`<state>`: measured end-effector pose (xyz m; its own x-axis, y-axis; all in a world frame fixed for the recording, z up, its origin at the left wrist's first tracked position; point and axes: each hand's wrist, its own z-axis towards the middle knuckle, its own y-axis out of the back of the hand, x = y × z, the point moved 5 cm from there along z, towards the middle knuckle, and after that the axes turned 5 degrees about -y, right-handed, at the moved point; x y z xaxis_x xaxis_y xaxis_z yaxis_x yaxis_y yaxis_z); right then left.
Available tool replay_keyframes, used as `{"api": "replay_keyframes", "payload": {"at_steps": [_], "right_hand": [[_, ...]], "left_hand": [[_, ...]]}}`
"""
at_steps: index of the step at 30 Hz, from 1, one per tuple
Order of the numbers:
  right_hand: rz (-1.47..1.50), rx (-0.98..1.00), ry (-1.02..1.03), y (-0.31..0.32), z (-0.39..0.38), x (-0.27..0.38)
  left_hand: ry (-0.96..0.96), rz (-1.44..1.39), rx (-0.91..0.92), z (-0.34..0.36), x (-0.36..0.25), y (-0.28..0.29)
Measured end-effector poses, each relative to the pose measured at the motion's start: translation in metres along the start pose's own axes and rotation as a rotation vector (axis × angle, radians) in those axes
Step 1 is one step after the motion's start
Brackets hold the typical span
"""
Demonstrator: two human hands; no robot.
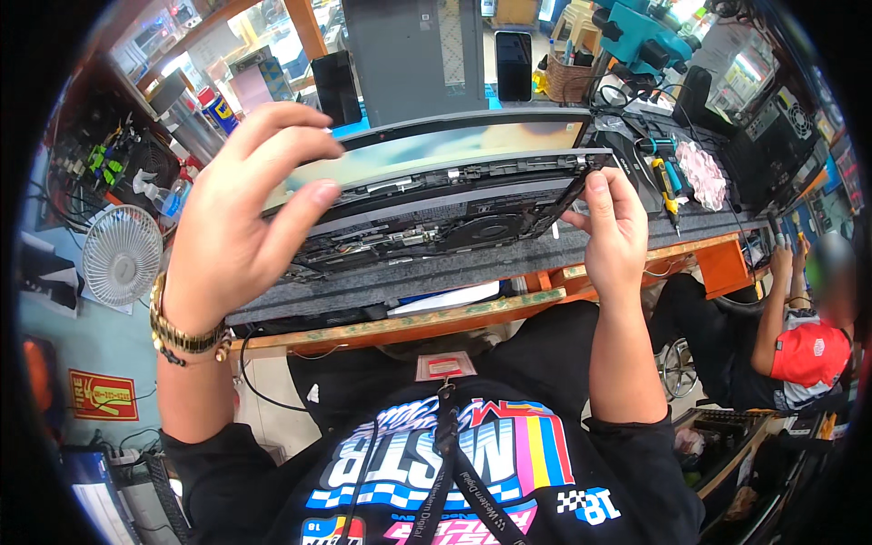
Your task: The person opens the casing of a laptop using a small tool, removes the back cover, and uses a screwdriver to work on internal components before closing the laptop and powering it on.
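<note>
An opened laptop (409, 232) stands tilted on the grey bench mat, its bottom cover off so that a round fan and dark circuit parts show. Behind the raised base, its lit screen (472, 145) displays a pale blue and tan picture. My right hand (618, 232) pinches the right corner of the base between thumb and fingers. Over the laptop's left end hovers my left hand (241, 218), thumb and fingers spread, holding nothing; it hides that end of the laptop. Whether its fingertips touch the laptop I cannot tell.
Screwdrivers (665, 193) and a crumpled pink cloth (701, 171) lie to the right, below a teal microscope (640, 32). Two dark phones, one a black phone (514, 66), stand at the back. A white fan (123, 254) is at left. Another person (799, 350) sits at right.
</note>
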<state>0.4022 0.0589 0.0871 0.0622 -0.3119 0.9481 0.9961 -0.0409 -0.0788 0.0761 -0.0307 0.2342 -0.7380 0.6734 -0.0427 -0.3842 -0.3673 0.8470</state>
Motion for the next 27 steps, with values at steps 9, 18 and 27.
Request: {"api": "replay_keyframes", "payload": {"at_steps": [9, 18, 27], "right_hand": [[0.025, -0.018, 0.006, -0.001, -0.002, 0.001], [-0.039, -0.016, 0.042, 0.003, -0.001, 0.003], [0.017, 0.069, 0.193, -0.004, 0.011, 0.022]], "left_hand": [[-0.052, -0.084, 0.252, 0.038, -0.011, -0.033], [-0.044, -0.035, 0.224, 0.047, -0.018, -0.049], [-0.025, -0.097, 0.126, 0.038, -0.010, -0.025]]}}
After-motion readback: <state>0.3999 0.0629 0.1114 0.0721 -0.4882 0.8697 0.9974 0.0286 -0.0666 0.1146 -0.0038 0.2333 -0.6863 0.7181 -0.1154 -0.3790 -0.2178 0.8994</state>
